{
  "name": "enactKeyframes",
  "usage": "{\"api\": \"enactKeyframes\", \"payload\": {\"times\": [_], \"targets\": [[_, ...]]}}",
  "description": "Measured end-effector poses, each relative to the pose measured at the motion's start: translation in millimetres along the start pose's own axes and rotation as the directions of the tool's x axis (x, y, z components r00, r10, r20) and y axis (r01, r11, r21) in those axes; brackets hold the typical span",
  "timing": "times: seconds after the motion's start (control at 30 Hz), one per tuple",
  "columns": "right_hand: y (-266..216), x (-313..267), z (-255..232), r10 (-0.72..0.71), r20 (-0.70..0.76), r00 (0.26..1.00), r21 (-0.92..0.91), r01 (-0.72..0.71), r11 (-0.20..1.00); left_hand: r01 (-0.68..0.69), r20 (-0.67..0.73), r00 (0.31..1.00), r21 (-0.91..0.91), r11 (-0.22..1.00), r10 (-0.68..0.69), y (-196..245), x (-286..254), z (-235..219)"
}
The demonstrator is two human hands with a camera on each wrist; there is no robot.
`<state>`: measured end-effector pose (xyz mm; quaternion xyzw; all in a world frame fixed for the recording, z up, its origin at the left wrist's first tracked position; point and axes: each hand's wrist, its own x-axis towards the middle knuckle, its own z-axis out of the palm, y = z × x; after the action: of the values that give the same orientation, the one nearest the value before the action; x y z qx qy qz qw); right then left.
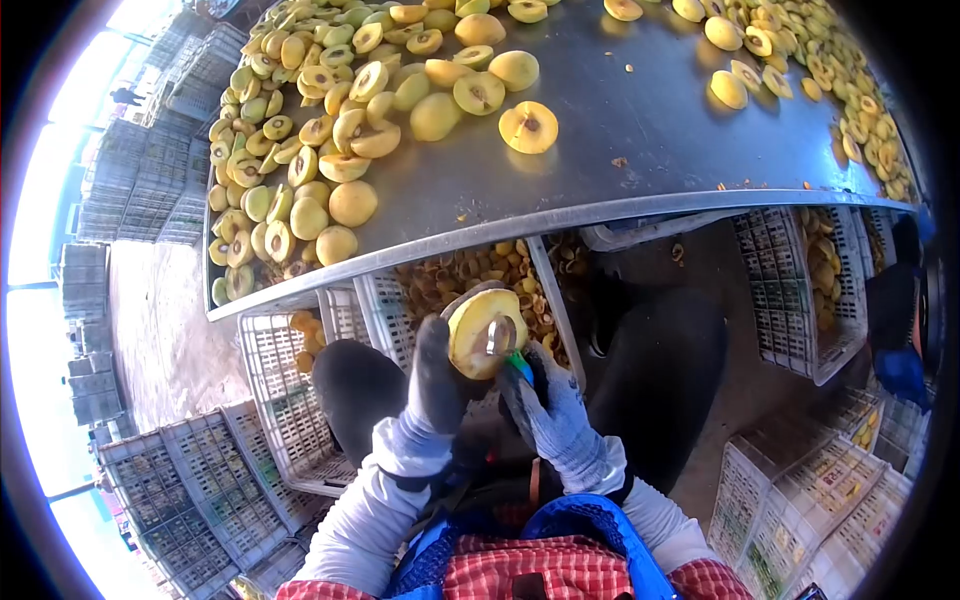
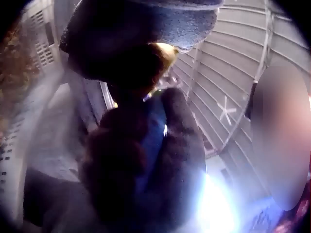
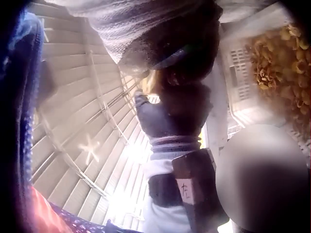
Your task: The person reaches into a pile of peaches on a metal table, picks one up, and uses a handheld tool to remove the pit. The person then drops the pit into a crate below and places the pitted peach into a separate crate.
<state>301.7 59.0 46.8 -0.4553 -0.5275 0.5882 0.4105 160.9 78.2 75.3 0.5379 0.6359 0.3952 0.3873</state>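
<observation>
In the head view my gloved left hand (image 1: pixel 435 385) holds a yellow peach half (image 1: pixel 468 335) with its cut face up. My right hand (image 1: pixel 560 412), gloved as well, grips a pitting spoon by its green-blue handle (image 1: pixel 521 366). The spoon's curved metal end (image 1: pixel 498 335) lies against the middle of the cut face. From the left wrist, the dark handle (image 2: pixel 154 121) shows between the right hand's curled fingers, below the peach half (image 2: pixel 164 56). In the right wrist view both gloves are close together and shade the fruit between them.
A metal table (image 1: pixel 620 130) with a raised edge stands ahead, many peach halves (image 1: pixel 300 190) heaped at its left and more (image 1: pixel 870 110) at its right. Under it a crate (image 1: pixel 375 310) holds pits and scraps. Further crates (image 1: pixel 800 290) flank my legs.
</observation>
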Motion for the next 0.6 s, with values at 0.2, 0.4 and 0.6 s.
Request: {"api": "enactKeyframes", "payload": {"times": [0.2,0.4,0.6], "targets": [[-10.5,-14.0,8.1,-0.166,-0.013,0.986,-0.183,0.161,0.970,0.064,-0.141,0.978,-0.494,0.867,-0.153,2.3,-20.6,14.7],[-0.2,-32.6,14.5,0.047,0.169,0.984,0.398,-0.112,0.910,0.111,0.012,0.992,-0.597,0.794,-0.129,-0.6,-24.5,4.4],[-12.0,-36.2,4.2,0.121,0.821,0.558,0.564,-0.825,-0.028,0.311,0.178,0.950,-0.512,0.801,-0.255,-10.5,-33.2,-12.8]]}}
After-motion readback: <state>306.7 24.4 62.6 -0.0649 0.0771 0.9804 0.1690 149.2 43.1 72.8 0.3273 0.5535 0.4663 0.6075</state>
